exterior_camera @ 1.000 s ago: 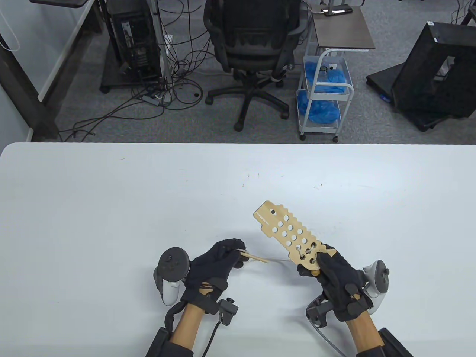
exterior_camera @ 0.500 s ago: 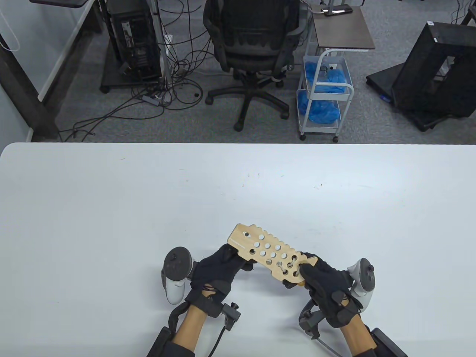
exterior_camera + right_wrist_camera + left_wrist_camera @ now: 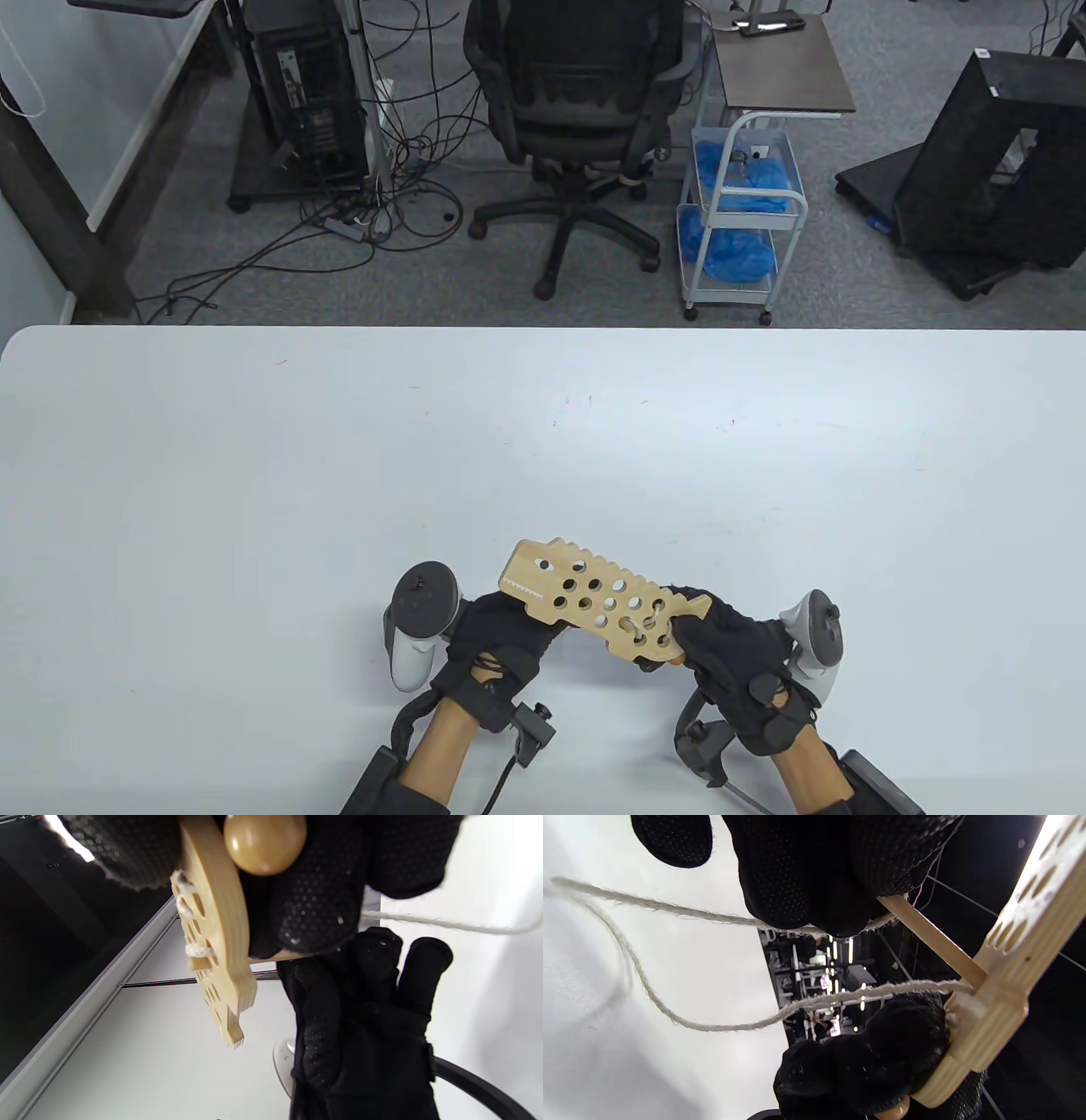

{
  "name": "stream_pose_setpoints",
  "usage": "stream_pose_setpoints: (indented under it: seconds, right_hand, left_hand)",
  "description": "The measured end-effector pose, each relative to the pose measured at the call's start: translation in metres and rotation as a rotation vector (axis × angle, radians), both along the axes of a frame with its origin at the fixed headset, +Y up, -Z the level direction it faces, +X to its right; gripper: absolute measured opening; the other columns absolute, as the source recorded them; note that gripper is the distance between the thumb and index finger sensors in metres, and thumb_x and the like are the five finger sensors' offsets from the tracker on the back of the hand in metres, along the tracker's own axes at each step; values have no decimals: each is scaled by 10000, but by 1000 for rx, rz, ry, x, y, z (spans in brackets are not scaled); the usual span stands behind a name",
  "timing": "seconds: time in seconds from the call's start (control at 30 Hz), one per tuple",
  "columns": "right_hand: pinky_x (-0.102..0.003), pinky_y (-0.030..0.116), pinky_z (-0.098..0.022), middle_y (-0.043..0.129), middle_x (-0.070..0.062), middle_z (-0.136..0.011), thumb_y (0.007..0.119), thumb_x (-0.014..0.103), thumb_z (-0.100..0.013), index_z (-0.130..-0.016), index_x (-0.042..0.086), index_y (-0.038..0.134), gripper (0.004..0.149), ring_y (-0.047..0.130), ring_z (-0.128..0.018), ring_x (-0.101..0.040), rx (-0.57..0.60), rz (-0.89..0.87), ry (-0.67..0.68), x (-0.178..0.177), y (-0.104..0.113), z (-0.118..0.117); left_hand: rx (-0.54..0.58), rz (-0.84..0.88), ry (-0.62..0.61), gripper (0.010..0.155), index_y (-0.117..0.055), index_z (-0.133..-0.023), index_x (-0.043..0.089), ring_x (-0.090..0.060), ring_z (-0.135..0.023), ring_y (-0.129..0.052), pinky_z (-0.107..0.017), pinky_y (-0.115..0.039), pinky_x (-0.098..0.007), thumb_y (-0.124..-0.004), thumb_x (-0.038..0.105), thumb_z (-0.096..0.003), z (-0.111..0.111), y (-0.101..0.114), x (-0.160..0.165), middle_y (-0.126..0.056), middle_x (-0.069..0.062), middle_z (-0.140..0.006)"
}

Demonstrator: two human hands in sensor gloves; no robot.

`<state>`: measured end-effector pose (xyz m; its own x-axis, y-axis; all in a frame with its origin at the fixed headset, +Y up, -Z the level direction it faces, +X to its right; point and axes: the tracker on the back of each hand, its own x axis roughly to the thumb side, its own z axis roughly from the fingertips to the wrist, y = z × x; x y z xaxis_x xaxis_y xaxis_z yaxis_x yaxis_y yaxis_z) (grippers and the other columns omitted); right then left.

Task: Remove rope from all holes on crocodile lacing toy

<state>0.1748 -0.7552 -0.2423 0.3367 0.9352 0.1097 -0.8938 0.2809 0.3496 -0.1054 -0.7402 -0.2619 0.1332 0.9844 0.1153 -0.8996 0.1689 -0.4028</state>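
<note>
Worktop [image 3: 254,475] carries nothing of the task. The crocodile board [image 3: 594,607] is held above it: right hand [image 3: 738,671] grasps its tail end, rope [image 3: 683,912] laced just beyond those fingers. Left hand [image 3: 501,645] pinches the wooden needle [image 3: 933,938] beneath. Judged step: unthreading the last holes; next, draw the needle clear.

A wooden crocodile lacing toy [image 3: 607,607] is held above the white table [image 3: 254,475] near its 6 o'clock edge. The right hand [image 3: 736,658] grips its 4 o'clock end, where rope [image 3: 642,619] crosses the last holes. The left hand [image 3: 499,641] sits curled under its 9 o'clock end. An office chair [image 3: 575,110] stands at 12 o'clock.
</note>
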Motion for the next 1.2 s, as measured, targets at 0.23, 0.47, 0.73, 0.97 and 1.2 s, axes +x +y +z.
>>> stream_pose_setpoints:
  seconds: [0.23, 0.47, 0.73, 0.97, 1.2]
  right_hand:
    - [-599, 771, -448, 984, -178, -674, 834, 342, -433, -824, 68, 801, 479, 993, -493, -344, -16, 23, -41, 3, -2, -1]
    - [-598, 772, -448, 987, -172, -673, 833, 343, -433, -819, 68, 806, 474, 995, -492, -343, -35, 22, -96, 10, -4, -1]
    - [-606, 766, -464, 997, -163, -689, 859, 344, -421, -816, 83, 818, 476, 996, -523, -351, -14, 82, -129, 11, -3, -1]
    - [-631, 757, -463, 982, -206, -704, 883, 340, -419, -814, 58, 819, 490, 995, -532, -387, 39, 135, -21, 1, -1, -1]
    - [-637, 761, -455, 996, -225, -694, 898, 322, -407, -795, 68, 861, 465, 1003, -522, -406, 106, 292, -90, 5, 6, 0]
  left_hand:
    - [40, -5, -48, 438, -856, -928, 374, -208, -782, -902, -694, -642, -649, -822, 314, -495, 5, 7, 9, -927, 8, -902]
    - [63, 52, -176, 563, -719, -1057, 319, -252, -905, -820, -709, -613, -666, -803, 276, -502, 8, 10, 20, -817, -24, -1043]
    - [48, 114, -119, 655, -588, -1124, 310, -248, -911, -842, -706, -635, -653, -772, 466, -515, 9, 6, 17, -837, -17, -1058]
    - [8, 187, -89, 665, -518, -1135, 275, -202, -834, -913, -697, -676, -617, -731, 446, -529, 8, 4, 13, -930, 39, -955]
    - [-24, 98, -103, 666, -507, -1133, 226, -222, -843, -906, -688, -668, -630, -707, 438, -534, 6, 3, 12, -930, 37, -958]
